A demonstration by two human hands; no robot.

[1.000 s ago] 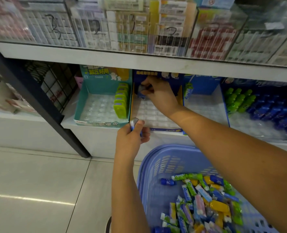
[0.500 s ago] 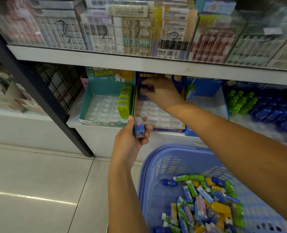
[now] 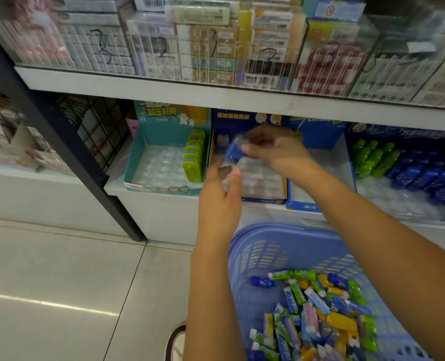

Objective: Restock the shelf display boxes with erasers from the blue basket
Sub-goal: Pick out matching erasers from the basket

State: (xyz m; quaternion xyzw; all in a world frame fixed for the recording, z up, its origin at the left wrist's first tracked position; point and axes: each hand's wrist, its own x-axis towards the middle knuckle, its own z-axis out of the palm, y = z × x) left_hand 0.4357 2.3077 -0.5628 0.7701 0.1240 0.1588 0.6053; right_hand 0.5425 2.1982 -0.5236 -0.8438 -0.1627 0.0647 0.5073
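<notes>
The blue basket (image 3: pixel 258 252) stands low right, holding several wrapped erasers (image 3: pixel 317 316) in mixed colours. On the lower shelf, the dark blue display box (image 3: pixel 264 198) has a clear tray and one blue eraser (image 3: pixel 221 142) at its back left. My right hand (image 3: pixel 276 149) is over this box and pinches a blurred blue eraser (image 3: pixel 232 152) in its fingertips. My left hand (image 3: pixel 220 196) is just below that eraser with fingers loosely spread and holds nothing. Left of it, the teal display box (image 3: pixel 161 187) holds a row of green erasers (image 3: pixel 194 158).
A third blue box (image 3: pixel 303 205) sits right of the middle one. Further right lie green (image 3: pixel 369 158) and blue erasers (image 3: pixel 424 175). A white shelf board (image 3: pixel 164 92) hangs low over the boxes. A black post (image 3: pixel 67 142) slants at the left above the tiled floor (image 3: pixel 60 282).
The blue eraser has passed from my left hand to my right hand. The right hand drew back from the box's rear, and the left hand rose toward it and let go.
</notes>
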